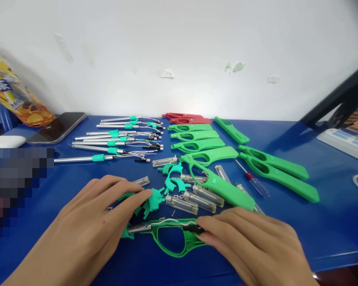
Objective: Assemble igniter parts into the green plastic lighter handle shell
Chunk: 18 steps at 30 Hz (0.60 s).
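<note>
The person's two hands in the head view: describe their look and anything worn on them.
The left hand and right hand are both bare: no gloves, rings, watch or bracelet show. The left has a small spot on its back. No sleeve shows on the visible part of either arm; the picture's lower edge cuts off the rest.

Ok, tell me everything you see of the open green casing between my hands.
The open green casing looks like moulded plastic, with ribs inside its right part and a rounded loop framing the blue table. It stretches sideways, hollow side up, near the table's front edge. A silver rod, white wire and black piece run along its far edge. The right hand pinches the black piece and covers the casing's right end; whether the left hand touches it is hidden.
</note>
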Tool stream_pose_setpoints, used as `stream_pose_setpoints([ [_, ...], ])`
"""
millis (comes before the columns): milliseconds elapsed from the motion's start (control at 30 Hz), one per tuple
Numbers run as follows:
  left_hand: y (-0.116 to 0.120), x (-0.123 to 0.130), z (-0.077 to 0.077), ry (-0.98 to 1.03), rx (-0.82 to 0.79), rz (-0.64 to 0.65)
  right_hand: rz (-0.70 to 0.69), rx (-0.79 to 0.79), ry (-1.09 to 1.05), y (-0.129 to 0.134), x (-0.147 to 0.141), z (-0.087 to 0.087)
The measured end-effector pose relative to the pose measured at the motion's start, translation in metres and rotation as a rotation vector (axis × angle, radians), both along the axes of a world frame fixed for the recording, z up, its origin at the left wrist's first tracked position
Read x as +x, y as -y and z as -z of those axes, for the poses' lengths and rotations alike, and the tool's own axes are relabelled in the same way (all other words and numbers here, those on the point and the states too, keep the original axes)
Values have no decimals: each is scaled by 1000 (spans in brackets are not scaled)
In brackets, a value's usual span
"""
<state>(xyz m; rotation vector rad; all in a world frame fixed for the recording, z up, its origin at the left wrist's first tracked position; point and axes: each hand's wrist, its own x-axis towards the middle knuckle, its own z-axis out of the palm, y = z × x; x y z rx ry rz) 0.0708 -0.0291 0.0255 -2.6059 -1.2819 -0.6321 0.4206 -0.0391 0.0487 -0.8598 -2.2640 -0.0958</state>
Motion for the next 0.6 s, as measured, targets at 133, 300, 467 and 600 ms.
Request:
stream_pose_setpoints([
  [133,4,-2,-4,66,-4,-3,-3,-18,1,2,1,3],
  [300,12,7,-15,108,4,106,35,23,-11,2,-2,2],
  [467,25,31,-4,180,50,127,35,23,12,3,-6,1],
  [600,28,41,2,185,78,132,19,22,12,4,-5,3],
])
